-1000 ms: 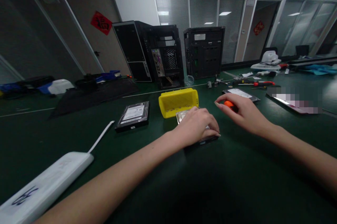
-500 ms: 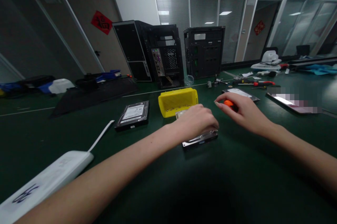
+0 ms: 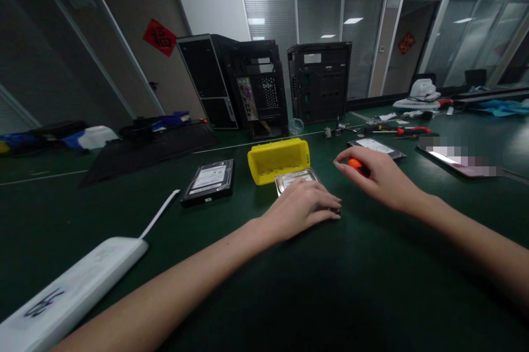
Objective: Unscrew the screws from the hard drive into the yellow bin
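My left hand (image 3: 303, 203) lies across a silver hard drive (image 3: 285, 180) and covers most of it. Its fingers and thumb close around the drive's right end. A short way to the right, my right hand (image 3: 378, 176) is wrapped round a screwdriver with an orange handle (image 3: 357, 166); the shaft is hidden. Right behind the covered drive stands a yellow bin (image 3: 279, 148) with several small screws inside. Another hard drive (image 3: 209, 180), label up, rests to the left of the bin. A third hard drive (image 3: 377, 146) lies beyond my right hand, partly covered by it.
Computer cases (image 3: 320, 82) stand at the back of the green table (image 3: 231, 297). A white power strip (image 3: 78, 286) is at the near left. Pliers with red handles (image 3: 413, 130) and a phone (image 3: 450, 159) lie on the right. A clear round container (image 3: 296, 126) sits behind the bin.
My left hand has flattened and spread lower over the hard drive, uncovering its far end. My right hand has shifted slightly left, still holding the screwdriver.
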`<state>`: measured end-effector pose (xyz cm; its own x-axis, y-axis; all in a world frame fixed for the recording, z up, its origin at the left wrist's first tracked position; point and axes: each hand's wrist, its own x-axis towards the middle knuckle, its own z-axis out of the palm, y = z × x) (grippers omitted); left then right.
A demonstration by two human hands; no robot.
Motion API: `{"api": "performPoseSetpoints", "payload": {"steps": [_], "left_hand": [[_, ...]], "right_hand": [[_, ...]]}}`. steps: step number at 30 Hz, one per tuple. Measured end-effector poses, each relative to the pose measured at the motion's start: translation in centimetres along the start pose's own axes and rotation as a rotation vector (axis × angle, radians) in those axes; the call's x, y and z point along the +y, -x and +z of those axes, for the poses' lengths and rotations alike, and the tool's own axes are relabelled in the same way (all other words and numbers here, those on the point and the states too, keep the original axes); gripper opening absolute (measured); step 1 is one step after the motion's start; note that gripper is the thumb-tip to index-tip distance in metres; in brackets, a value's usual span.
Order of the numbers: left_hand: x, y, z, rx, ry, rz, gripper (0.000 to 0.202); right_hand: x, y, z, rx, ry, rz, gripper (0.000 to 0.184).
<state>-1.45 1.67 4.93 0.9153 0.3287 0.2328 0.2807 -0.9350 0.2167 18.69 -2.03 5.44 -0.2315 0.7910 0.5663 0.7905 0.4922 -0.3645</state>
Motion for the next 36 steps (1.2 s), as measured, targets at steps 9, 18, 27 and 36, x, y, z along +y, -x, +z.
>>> {"api": "performPoseSetpoints", "payload": {"steps": [9,18,27,36], "left_hand": [[1.2,1.6,0.2,0.063,-0.091,0.052,0.022],[3.1,2.9,1.0,-0.01,-0.169,0.171,0.021],[3.7,1.4,1.4,-0.035,-0.17,0.09,0.018],[4.0,1.0,1.6,-0.023,-0.174,0.184,0.017]], "right_hand": [[0.0,0.0,0.0,-0.011,-0.006,0.002,0.024],[0.0,-0.1,0.1,-0.061,0.006,-0.023,0.025],[0.0,0.2,0.5,-0.099,0.043,-0.01,0.024],[0.0,0.2,0.4,-0.094,0.045,-0.025,0.024]]}}
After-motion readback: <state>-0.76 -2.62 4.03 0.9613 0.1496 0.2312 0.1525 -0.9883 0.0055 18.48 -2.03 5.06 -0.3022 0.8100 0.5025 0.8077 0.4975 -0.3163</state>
